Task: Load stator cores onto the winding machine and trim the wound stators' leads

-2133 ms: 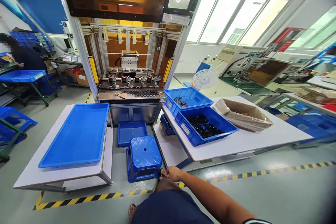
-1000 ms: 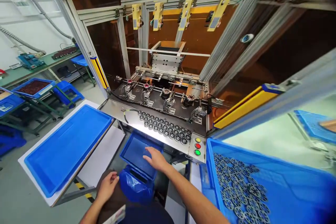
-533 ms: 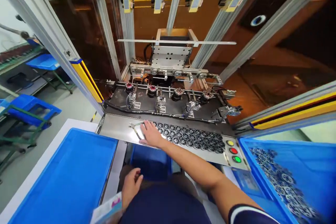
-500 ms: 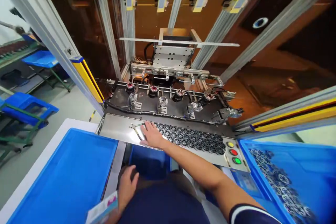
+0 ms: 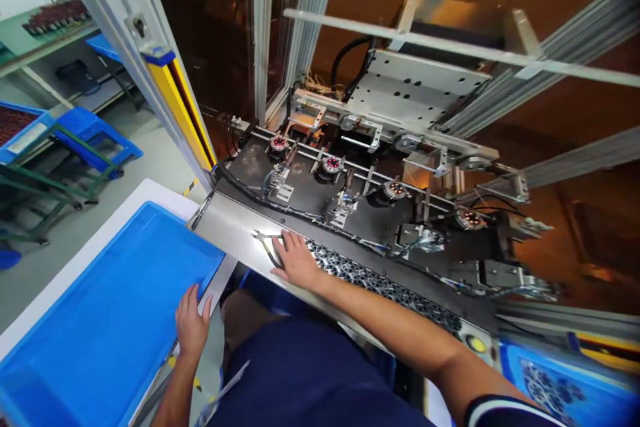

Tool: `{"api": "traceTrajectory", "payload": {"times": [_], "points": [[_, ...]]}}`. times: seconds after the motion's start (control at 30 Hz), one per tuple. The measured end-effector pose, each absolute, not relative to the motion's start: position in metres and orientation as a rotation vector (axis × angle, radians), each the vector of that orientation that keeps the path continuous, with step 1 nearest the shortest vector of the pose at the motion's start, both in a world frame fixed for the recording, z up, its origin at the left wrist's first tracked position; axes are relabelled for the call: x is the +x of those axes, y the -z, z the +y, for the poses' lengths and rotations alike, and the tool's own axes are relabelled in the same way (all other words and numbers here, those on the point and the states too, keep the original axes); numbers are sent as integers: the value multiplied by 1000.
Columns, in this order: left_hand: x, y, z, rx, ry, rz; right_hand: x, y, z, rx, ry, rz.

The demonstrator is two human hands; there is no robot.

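My right hand (image 5: pixel 300 263) lies palm down on a bare metal ledge (image 5: pixel 227 227), fingers stretched out. Its fingertips and thumb are beside the handles of a pair of cutting pliers (image 5: pixel 270 250), whose jaws point left. Partly under my right forearm, rows of round black and silver parts (image 5: pixel 350 269) cover the rest of the ledge. At the right rim of a blue tray (image 5: pixel 125 280), my left hand (image 5: pixel 193 323) has its fingers extended and thumb apart. Whether it touches the rim I cannot tell.
Behind the ledge is a machine bed (image 5: pixel 305 177) with several round fixtures holding parts. A yellow light barrier (image 5: pixel 185 113) stands on the left post. At the lower right are a yellow button (image 5: pixel 475 344) and a blue bin (image 5: pixel 595 380) with loose round parts.
The view has turned left and come closer. My left hand has moved from in front of my lap to the blue tray's rim. My right hand stays by the pliers.
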State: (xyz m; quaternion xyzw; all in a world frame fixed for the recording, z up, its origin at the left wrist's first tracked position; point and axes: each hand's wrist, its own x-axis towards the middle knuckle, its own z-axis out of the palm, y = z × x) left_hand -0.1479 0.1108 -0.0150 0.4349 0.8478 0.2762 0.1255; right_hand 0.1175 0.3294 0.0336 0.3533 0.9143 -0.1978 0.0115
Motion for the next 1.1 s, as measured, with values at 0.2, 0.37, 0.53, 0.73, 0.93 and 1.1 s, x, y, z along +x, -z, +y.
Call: {"api": "traceTrajectory", "payload": {"times": [0.2, 0.37, 0.53, 0.73, 0.93, 1.1], "points": [[-90, -28, 157, 1273, -1036, 2357, 97, -39, 330, 1159, 771, 2818], [-76, -44, 215, 1239, -1073, 2098, 67, -46, 347, 1401, 1112, 2683], [-75, -42, 254, 1239, -1100, 2007, 65, -67, 367, 1505, 1809, 2364], [-69, -30, 275, 1447, -971, 2037, 39, -126, 385, 1427, 2759, 1867], [-62, -11, 297, 1631, -764, 2110, -38, -161, 446, 1612, 3294, 1450], [-63, -5, 298, 1738, -733, 2169, -75, -147, 504, 1734, 3496, 1185]]}}
